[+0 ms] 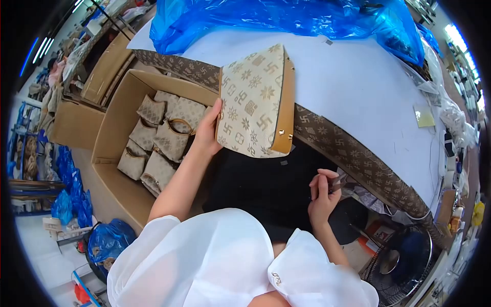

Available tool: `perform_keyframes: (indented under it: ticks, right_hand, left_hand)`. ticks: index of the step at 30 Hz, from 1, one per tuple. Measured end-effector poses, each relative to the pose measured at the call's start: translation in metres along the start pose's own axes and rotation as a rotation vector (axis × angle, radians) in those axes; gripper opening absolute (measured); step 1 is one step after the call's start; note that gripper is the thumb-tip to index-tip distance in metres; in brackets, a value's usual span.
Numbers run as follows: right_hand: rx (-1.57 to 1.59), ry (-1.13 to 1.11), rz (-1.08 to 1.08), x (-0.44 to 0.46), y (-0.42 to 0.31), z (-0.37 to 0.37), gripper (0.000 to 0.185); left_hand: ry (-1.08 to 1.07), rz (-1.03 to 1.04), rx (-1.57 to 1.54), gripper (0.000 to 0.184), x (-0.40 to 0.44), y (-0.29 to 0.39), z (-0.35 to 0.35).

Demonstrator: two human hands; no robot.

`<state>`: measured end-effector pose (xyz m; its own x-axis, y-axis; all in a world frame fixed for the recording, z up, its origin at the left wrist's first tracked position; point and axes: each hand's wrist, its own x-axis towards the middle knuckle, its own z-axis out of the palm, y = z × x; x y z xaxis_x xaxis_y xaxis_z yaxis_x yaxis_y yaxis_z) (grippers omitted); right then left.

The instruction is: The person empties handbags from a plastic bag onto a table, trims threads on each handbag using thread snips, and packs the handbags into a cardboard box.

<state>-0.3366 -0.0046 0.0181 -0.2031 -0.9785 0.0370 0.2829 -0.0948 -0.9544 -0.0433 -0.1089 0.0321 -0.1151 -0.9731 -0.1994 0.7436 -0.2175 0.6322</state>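
A cream handbag with a tan pattern is held up in front of me, its tan base panel with small metal feet facing right. My left hand grips it at its left side, thumb along the edge and the other fingers hidden behind. Over my dark lap, my right hand is apart from the bag with its fingers curled in. Something small and dark shows by those fingers, too unclear to name. Left of the bag, a cardboard box holds several similar patterned bags, one with a tan handle showing.
A white-topped table with a brown patterned edge curves round my front and right. Blue plastic sheeting lies at its far side. A floor fan stands low at the right. Blue plastic bags are at the lower left.
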Motion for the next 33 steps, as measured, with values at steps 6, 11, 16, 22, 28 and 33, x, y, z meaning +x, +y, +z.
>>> perform_keyframes:
  ticks: [6, 11, 16, 22, 28, 33]
  right_hand:
    - [0.042, -0.057, -0.012, 0.005, -0.003, 0.029, 0.012]
    - [-0.056, -0.057, 0.016, 0.008, 0.001, 0.041, 0.013]
    - [-0.136, -0.169, 0.083, 0.011, 0.036, 0.034, 0.013]
    - [-0.247, -0.318, 0.203, 0.01, 0.058, 0.055, 0.015]
    - [-0.258, -0.339, 0.271, 0.008, 0.068, 0.077, 0.015]
    - [-0.297, -0.363, 0.306, 0.009, 0.068, 0.07, 0.014]
  left_hand:
    - [0.088, 0.078, -0.076, 0.042, -0.013, -0.011, -0.034]
    - [0.135, 0.203, 0.385, 0.016, -0.019, -0.042, -0.071]
    - [0.258, 0.384, 0.302, 0.014, -0.075, -0.012, -0.096]
    - [0.993, 0.639, 0.788, 0.036, -0.167, 0.078, -0.21]
    - [1.453, 0.056, 1.789, 0.053, -0.226, 0.124, -0.242]
    - [1.285, -0.742, 1.687, 0.066, -0.205, 0.041, -0.344]
